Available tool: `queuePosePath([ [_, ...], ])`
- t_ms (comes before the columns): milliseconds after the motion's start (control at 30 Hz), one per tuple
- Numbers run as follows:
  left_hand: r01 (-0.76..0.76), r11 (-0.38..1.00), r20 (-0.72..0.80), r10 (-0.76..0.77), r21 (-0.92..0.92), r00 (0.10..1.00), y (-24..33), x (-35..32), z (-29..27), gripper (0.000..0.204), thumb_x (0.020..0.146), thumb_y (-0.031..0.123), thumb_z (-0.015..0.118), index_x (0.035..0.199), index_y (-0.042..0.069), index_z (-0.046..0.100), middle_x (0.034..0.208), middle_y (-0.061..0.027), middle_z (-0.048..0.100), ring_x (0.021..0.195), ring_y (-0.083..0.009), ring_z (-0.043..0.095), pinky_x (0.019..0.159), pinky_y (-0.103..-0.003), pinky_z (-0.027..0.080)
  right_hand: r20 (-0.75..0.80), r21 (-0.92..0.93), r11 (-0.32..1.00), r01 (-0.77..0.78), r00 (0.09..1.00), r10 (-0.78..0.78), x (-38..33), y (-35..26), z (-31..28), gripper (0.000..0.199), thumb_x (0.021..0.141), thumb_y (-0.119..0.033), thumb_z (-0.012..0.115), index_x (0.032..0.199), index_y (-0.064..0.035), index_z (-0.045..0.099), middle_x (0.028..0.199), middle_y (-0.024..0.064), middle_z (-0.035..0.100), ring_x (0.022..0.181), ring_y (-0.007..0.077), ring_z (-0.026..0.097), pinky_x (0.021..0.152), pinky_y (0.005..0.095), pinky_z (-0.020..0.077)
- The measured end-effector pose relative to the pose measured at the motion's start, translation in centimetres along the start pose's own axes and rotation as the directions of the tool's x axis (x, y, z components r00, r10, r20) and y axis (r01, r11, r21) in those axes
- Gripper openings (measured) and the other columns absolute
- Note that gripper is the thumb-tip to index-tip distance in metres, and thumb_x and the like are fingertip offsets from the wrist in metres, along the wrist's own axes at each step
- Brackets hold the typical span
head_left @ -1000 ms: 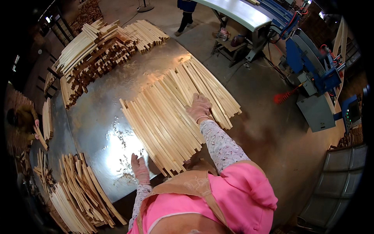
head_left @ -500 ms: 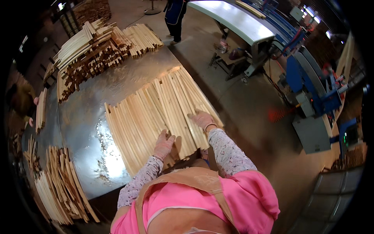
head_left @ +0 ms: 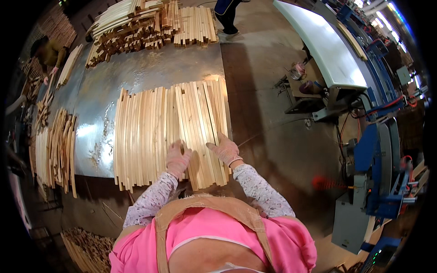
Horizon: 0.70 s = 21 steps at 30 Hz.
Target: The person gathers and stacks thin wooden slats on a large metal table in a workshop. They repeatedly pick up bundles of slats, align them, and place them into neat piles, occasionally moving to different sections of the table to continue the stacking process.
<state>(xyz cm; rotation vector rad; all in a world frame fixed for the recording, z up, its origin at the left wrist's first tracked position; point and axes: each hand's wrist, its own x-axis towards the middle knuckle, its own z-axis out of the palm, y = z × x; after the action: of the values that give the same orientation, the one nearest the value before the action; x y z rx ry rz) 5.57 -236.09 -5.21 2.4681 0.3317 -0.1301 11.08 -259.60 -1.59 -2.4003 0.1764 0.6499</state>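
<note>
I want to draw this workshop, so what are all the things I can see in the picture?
slats: many, pale wood, laid side by side in a row on the table, under both hands
table: one, shiny grey metal, middle
far pile: one heap of wood strips, pale and brown, top end of the table
left pile: one heap of strips, pale, left edge of the table
white bench: one, pale top, upper right
blue machine: one, blue and grey, right side
floor: grey, right of the table
other people: one at far left, one at the top, only partly seen
left hand: gloved, fingers resting on the slats
right hand: gloved, flat on the slats
</note>
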Motion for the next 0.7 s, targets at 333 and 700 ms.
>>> queuePosePath([
  [333,-0.316,0.889,0.042,0.321,0.33,0.946,12.4,22.6,-0.3,0.052,0.101,0.036,0.056,0.145,0.01,0.059,0.146,-0.019,0.055,0.138,-0.0392,0.05,0.116,-0.05,0.04,0.058,-0.067,0.996,-0.06,0.996,0.064,-0.5,1.2,0.0,0.091,0.091,-0.055,0.071,0.165,-0.0191,0.034,0.158,0.0185,0.052,0.125,0.0417,0.066,0.103,0.0496,0.0545],
  [700,-0.228,0.949,0.35,0.294,-0.218,0.889,13.0,30.3,-2.9,0.054,0.101,0.032,0.06,0.15,0.008,0.056,0.151,-0.0166,0.056,0.131,-0.0312,0.058,0.114,-0.046,0.046,-0.063,0.178,0.984,0.005,0.998,0.007,0.3,4.4,2.6,0.072,0.1,-0.042,0.065,0.162,-0.0119,0.043,0.16,0.0168,0.051,0.141,0.0348,0.056,0.117,0.0376,0.0439],
])
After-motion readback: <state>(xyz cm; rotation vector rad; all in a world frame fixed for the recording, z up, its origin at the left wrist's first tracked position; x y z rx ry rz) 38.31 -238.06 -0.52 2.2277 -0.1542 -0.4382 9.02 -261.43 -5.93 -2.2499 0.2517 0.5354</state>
